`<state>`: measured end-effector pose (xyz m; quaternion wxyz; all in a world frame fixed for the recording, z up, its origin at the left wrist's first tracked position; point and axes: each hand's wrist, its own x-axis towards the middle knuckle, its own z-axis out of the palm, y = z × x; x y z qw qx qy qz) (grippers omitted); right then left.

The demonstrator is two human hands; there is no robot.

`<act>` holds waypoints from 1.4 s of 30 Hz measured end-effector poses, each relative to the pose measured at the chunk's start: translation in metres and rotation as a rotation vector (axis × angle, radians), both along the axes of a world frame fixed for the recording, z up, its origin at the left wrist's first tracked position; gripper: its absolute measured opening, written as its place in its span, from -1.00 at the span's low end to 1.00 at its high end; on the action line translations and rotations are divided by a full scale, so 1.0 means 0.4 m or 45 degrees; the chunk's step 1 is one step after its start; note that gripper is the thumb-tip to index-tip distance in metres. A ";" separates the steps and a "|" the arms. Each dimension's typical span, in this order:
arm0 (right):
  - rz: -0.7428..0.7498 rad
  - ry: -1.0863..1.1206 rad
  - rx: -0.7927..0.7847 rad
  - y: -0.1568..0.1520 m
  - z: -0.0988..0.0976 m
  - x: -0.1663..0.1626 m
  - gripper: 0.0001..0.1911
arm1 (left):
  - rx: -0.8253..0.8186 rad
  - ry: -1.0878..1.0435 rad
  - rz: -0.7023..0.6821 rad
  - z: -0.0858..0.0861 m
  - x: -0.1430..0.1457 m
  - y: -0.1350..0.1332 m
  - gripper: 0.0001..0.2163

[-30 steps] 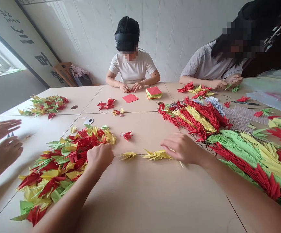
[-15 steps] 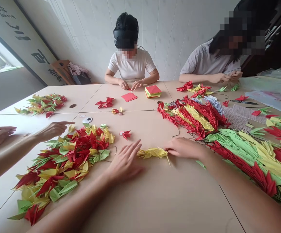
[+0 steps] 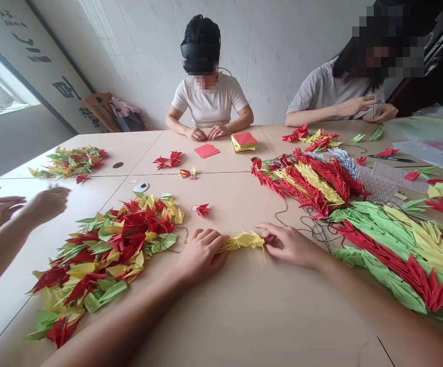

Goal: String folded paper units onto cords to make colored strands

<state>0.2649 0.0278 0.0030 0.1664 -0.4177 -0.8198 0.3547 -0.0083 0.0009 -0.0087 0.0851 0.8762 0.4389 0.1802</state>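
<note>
A short string of yellow paper cranes (image 3: 242, 241) lies crosswise on the table in front of me. My left hand (image 3: 203, 253) is closed over its left end, the fingers bent down and hiding that part. At the other end, the thumb and fingers of my right hand (image 3: 290, 244) pinch the tip, with the index finger raised. Left of my hands spreads a large heap of red, yellow and green paper cranes (image 3: 124, 239). A single red crane (image 3: 202, 210) lies just beyond my left hand.
Long strings of folded cranes (image 3: 387, 255) and loose dark cord (image 3: 313, 227) cover the table's right side. Across from me, one person (image 3: 209, 99) folds paper beside a stack of coloured squares (image 3: 244, 142); another (image 3: 332, 92) handles thread. A co-worker's hands (image 3: 47, 206) are at left.
My left hand has come down from hovering with stretched fingers and closed on the yellow string. My right index finger has lifted. The co-worker's hand at left has drawn back from the heap.
</note>
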 end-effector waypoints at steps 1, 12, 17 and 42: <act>-0.005 -0.008 0.079 -0.003 -0.007 -0.004 -0.61 | 0.027 0.017 0.003 0.000 -0.002 -0.001 -0.76; -0.069 -0.036 0.225 0.014 -0.009 0.019 -0.79 | 0.225 0.116 0.204 0.016 -0.049 0.026 -0.87; -0.018 -0.065 0.402 0.016 -0.011 0.030 -0.76 | 0.241 0.221 0.301 0.028 -0.055 0.020 -0.86; 0.019 -0.183 0.694 0.011 -0.009 0.021 -0.80 | 0.297 0.068 0.120 0.002 -0.021 0.013 -0.83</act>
